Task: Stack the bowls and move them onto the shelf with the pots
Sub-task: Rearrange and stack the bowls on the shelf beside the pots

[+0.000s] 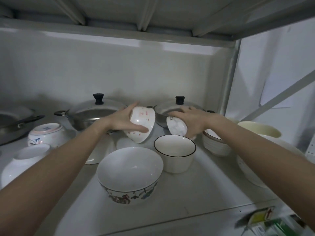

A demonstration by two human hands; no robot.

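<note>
While left hand (pixel 125 120) clasps pink-flecked bowl (pixel 141 124), right hand (pixel 190 121) fingers curl round small bowl (pixel 176 127) at 1 o'clock; glazed, slippery, brittle: grip rims

Two hands, two bowls over a crowded shelf

Left hand (pixel 125 119) grips a pink-speckled bowl (pixel 142 124), tilted; right hand (pixel 190 119) holds a small white bowl (pixel 176 127) before two lidded pots (pixel 95 113).

At lower right, a blurred green-and-white package (pixel 265 222) is cut by the frame edge; at far left, a dark pan (pixel 12 123) runs off-frame.
</note>
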